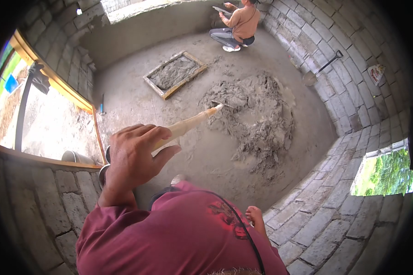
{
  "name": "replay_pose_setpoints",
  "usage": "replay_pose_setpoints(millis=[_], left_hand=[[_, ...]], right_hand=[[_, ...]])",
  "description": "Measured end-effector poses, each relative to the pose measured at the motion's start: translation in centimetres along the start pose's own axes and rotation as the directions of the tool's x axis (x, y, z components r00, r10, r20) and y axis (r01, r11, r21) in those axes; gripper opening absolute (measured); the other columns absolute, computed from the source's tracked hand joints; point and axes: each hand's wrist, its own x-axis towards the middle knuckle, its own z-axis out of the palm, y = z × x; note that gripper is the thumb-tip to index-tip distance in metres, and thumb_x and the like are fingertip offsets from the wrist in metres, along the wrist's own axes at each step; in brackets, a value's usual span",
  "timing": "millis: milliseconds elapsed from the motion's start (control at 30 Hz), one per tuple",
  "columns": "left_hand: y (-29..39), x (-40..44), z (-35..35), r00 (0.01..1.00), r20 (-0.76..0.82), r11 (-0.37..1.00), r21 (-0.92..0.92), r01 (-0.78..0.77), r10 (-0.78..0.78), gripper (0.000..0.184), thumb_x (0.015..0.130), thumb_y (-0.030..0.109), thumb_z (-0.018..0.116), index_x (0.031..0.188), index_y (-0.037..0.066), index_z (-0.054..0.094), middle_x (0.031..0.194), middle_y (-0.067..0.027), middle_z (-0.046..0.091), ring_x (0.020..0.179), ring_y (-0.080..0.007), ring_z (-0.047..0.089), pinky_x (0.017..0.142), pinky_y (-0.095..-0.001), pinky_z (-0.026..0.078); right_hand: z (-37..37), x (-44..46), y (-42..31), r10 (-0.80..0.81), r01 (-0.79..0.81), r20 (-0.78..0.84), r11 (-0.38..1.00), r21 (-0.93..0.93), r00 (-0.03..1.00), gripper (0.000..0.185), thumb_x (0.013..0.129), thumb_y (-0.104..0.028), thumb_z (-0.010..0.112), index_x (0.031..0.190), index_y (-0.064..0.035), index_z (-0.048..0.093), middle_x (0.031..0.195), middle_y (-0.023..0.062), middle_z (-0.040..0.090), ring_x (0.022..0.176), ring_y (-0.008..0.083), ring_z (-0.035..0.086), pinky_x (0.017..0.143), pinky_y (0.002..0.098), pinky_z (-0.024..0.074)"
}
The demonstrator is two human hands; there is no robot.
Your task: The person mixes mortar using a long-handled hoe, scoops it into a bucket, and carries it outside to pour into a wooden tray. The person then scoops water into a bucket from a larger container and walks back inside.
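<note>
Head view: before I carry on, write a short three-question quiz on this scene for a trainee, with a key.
1. Which of the camera wearer's hands is nearer the wooden handle?
2. True or false: the other person is squatting.
3. Fill in: the wooden frame on the floor holds ____.

Key: 1, the left hand; 2, true; 3, gray mix.

Nothing readable here. Maroon shirt (165,233) has a red and dark print (227,221) on the front; can't tell whether it includes lettering. Scrap (376,74) against the right-hand block wall (328,30) carries reddish marks on white, too small and blurred to make out any words or numbers.
</note>
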Motion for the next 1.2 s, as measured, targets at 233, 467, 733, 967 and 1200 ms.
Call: replay_pose_setpoints(millis=[233, 467, 733, 967, 1200], left_hand=[[-1.6, 1.2, -0.7, 0.997, -0.003, 0.997, -0.006, -0.072, 0.072, 0.027, 0.072, 0.027, 0.080, 0.084, 0.008, 0.066, 0.077, -0.0048, 0.069, 0.069, -0.0229, 0.068, 0.063, -0.0352, 0.052], [-4.5, 2.5, -1.9, 0.993, -0.020, 0.992, -0.041, -0.117, 0.117, 0.026, 0.072, 0.027, 0.080, 0.084, 0.008, 0.066, 0.077, -0.0045, 0.069, 0.068, -0.0224, 0.068, 0.063, -0.0349, 0.052], [-8.1, 3.7, -3.2, 0.989, -0.029, 0.987, -0.063, -0.147, 0.145, 0.026, 0.072, 0.028, 0.080, 0.084, 0.008, 0.067, 0.074, -0.0038, 0.068, 0.067, -0.0230, 0.067, 0.063, -0.0353, 0.052], [-11.8, 4.2, -4.3, 0.989, -0.031, 0.988, -0.063, -0.144, 0.143, 0.026, 0.072, 0.027, 0.080, 0.084, 0.008, 0.066, 0.076, -0.0036, 0.069, 0.069, -0.0223, 0.067, 0.064, -0.0349, 0.052], [-13.0, 4.9, -4.4, 0.990, -0.011, 0.990, -0.031, -0.138, 0.138, 0.026, 0.072, 0.026, 0.081, 0.083, 0.008, 0.065, 0.076, -0.0041, 0.069, 0.068, -0.0223, 0.068, 0.064, -0.0355, 0.052]], right_hand=[[2.3, -0.6, 1.3, 0.033, -0.033, 0.011, 0.999, 0.028, 0.999, 0.020, 0.089, -0.016, 0.059, 0.106, -0.0062, 0.064, 0.079, 0.0039, 0.064, 0.064, 0.0135, 0.062, 0.047, 0.0250, 0.0451], [8.0, -3.3, 1.6, -0.087, 0.088, 0.037, 0.996, -0.011, 0.995, 0.022, 0.089, -0.018, 0.061, 0.107, -0.0061, 0.064, 0.081, 0.0038, 0.064, 0.065, 0.0131, 0.063, 0.048, 0.0249, 0.0456], [11.3, -6.7, -0.2, -0.056, 0.055, -0.008, 0.995, -0.080, 0.998, 0.024, 0.088, -0.020, 0.059, 0.108, -0.0066, 0.064, 0.084, 0.0022, 0.065, 0.069, 0.0122, 0.064, 0.051, 0.0243, 0.0474], [15.6, -5.5, 0.5, -0.014, 0.014, 0.003, 0.998, 0.054, 1.000, 0.024, 0.088, -0.021, 0.058, 0.108, -0.0068, 0.064, 0.084, 0.0014, 0.065, 0.069, 0.0108, 0.063, 0.052, 0.0239, 0.0476], [18.9, -5.0, 0.7, 0.051, -0.059, 0.055, 0.985, 0.160, 0.997, 0.024, 0.088, -0.018, 0.061, 0.109, -0.0062, 0.063, 0.082, 0.0016, 0.065, 0.065, 0.0103, 0.062, 0.049, 0.0225, 0.0460]])
